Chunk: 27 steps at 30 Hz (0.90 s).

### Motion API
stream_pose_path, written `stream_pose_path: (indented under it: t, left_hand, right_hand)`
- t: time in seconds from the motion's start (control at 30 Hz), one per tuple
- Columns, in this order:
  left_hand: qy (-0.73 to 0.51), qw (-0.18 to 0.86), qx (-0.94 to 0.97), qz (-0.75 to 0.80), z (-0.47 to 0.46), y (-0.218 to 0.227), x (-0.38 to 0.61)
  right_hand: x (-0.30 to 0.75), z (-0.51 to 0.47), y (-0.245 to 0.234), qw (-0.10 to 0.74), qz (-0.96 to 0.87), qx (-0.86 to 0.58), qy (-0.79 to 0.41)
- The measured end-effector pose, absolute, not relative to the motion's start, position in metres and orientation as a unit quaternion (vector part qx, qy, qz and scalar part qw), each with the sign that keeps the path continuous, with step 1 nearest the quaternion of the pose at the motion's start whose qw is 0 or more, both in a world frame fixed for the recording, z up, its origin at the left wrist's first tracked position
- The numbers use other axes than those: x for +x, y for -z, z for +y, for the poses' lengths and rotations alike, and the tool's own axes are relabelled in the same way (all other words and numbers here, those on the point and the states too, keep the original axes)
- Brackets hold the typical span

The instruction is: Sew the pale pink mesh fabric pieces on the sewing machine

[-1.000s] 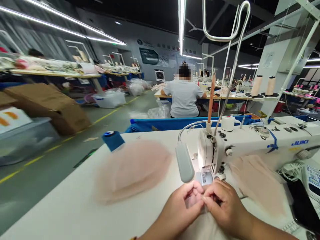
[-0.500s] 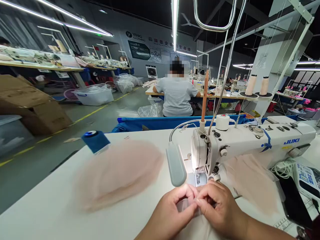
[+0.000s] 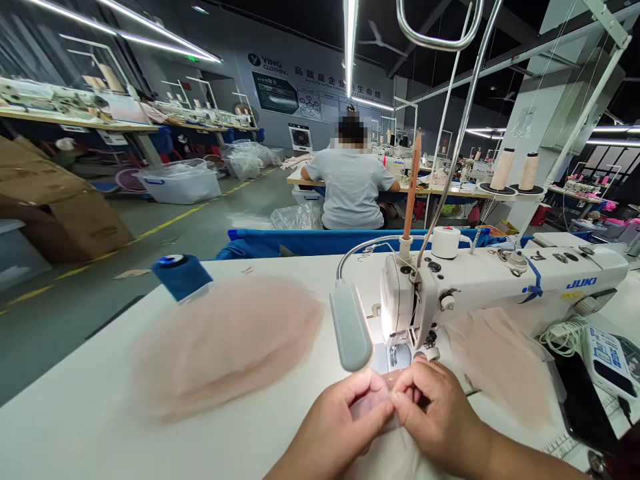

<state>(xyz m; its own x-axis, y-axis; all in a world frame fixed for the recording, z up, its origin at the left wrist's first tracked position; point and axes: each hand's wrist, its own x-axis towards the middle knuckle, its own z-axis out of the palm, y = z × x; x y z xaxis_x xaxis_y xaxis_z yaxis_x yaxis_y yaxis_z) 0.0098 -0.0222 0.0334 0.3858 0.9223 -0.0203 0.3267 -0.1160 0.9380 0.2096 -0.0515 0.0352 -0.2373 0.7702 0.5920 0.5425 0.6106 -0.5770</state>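
Observation:
My left hand (image 3: 340, 417) and my right hand (image 3: 433, 407) meet at the bottom centre, fingers pinched together on a small piece of pale pink fabric (image 3: 369, 405). They sit just in front of the needle area (image 3: 397, 343) of a white JUKI sewing machine (image 3: 500, 280). A grey lamp head (image 3: 350, 327) on a gooseneck hangs just above my left hand. More cream fabric (image 3: 400, 457) trails down toward me between my wrists.
A pile of sheer pink fabric pieces (image 3: 225, 340) lies on the white table (image 3: 90, 427) to the left, a blue thread spool (image 3: 181, 275) behind it. More pink fabric (image 3: 500, 360) lies under the machine arm. A seated person in a grey shirt (image 3: 351, 187) works ahead. Cardboard boxes (image 3: 60, 200) stand at left.
The view has shifted slightly; my hands stay pinched on the fabric in front of the needle, with only small finger movement.

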Motion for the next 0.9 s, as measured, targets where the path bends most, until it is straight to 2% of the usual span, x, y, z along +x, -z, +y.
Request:
stream_pose_path:
  t: [0.23,0.33,0.4,0.47,0.6,0.9]
  left_hand:
    - [-0.252,0.19,0.828,0.463,-0.012,-0.031,0.01]
    - [-0.319,0.097,0.826,0.455,-0.012,-0.024,0.012]
    - [-0.372,0.021,0.838,0.399,-0.012,-0.022,0.013]
    - [-0.37,-0.036,0.872,0.319,-0.012,-0.024,0.012]
    - [-0.318,-0.058,0.91,0.259,-0.008,-0.026,0.008]
    - [-0.378,-0.07,0.886,0.258,0.0,-0.006,0.005]
  right_hand:
    - [0.208,-0.041,-0.024,0.373,-0.773,-0.502,-0.108]
    - [0.206,-0.038,-0.025,0.347,-0.767,-0.532,-0.09]
    - [0.205,-0.037,-0.026,0.349,-0.762,-0.54,-0.074]
    - [0.205,-0.037,-0.027,0.354,-0.761,-0.54,-0.063]
    - [0.211,-0.036,-0.022,0.345,-0.784,-0.513,-0.059]
    - [0.223,-0.038,-0.017,0.311,-0.82,-0.48,0.026]
